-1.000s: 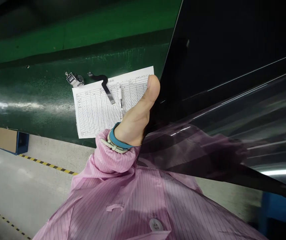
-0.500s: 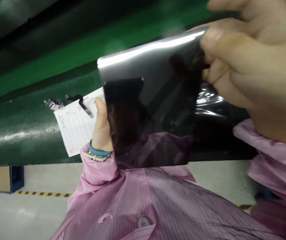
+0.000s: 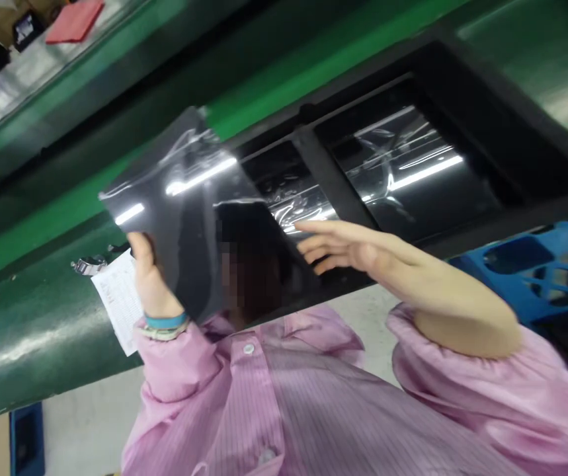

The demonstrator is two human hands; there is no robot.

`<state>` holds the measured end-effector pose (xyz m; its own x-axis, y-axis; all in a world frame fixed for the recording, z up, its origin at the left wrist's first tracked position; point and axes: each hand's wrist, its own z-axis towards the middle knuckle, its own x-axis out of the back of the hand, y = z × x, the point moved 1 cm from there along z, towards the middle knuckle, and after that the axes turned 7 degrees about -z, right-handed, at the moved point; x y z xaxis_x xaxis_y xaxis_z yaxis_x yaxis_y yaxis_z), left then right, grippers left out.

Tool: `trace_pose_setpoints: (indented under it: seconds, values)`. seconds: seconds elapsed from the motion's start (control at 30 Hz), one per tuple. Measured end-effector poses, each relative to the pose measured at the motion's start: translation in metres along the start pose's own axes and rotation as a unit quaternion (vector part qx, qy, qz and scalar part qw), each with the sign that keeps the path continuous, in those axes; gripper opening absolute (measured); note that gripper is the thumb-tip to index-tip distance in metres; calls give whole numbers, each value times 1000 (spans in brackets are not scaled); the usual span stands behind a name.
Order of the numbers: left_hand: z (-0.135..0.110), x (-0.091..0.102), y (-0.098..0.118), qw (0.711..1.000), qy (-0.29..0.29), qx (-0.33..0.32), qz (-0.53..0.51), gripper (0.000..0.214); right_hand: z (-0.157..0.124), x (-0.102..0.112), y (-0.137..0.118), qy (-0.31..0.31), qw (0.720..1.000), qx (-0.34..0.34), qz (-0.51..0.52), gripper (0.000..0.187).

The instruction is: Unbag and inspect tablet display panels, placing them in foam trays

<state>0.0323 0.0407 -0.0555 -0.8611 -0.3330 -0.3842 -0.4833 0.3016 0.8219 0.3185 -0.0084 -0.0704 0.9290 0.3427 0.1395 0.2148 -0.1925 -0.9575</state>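
Note:
My left hand (image 3: pixel 147 277) grips the left edge of a glossy black panel (image 3: pixel 184 205) wrapped in clear film, held up and tilted in front of me. My right hand (image 3: pixel 340 246) is off the panel, fingers stretched out flat toward it, hovering just right of its lower right corner. Behind that hand lies a black tray (image 3: pixel 482 112) whose compartments hold more film-covered dark panels (image 3: pixel 403 165). Pink striped sleeves cover both arms, and a teal band sits on my left wrist.
A printed form sheet (image 3: pixel 118 304) and a small metal clip (image 3: pixel 88 266) lie on the dark green bench (image 3: pixel 26 330) at left. A blue plastic crate (image 3: pixel 536 271) stands at right. A red cloth (image 3: pixel 75 20) rests on a shelf at top left.
My right hand let go of the panel's right edge and now hovers open beside it. The left hand alone holds the panel. The view swung right, revealing the black tray.

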Motion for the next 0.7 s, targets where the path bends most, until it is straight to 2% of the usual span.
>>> trace_pose_setpoints:
  seconds: [0.03,0.1,0.17,0.23,0.3,0.43,0.5,0.53,0.63,0.7]
  values:
    - [4,-20,-6,999,-19,-5,-36,46,1,-1,3,5,999,-16,38,80]
    - [10,-56,-20,987,-95,108,-74,48,4,5,11,53,995,-54,60,79]
    - [14,-81,-31,968,-112,209,-89,44,6,18,19,95,991,-76,48,78]
    - [17,-94,-36,956,-89,268,-83,38,6,29,25,108,990,-80,30,77]
    - [20,-99,-37,950,-77,294,-72,35,6,36,28,119,990,-80,0,74]
    - [22,-101,-32,951,-68,298,-55,34,9,43,25,153,979,-75,-110,53]
    - [22,-102,-31,951,-63,300,-38,33,11,54,21,208,956,-87,-190,43]
    - [23,-102,-31,952,-68,297,-25,32,11,62,19,244,937,-98,-231,44]
    - [27,-104,-34,968,-76,239,16,20,13,86,19,325,873,-157,-328,71]
    - [30,-104,-38,985,-65,158,21,23,15,97,22,336,847,-197,-362,91]
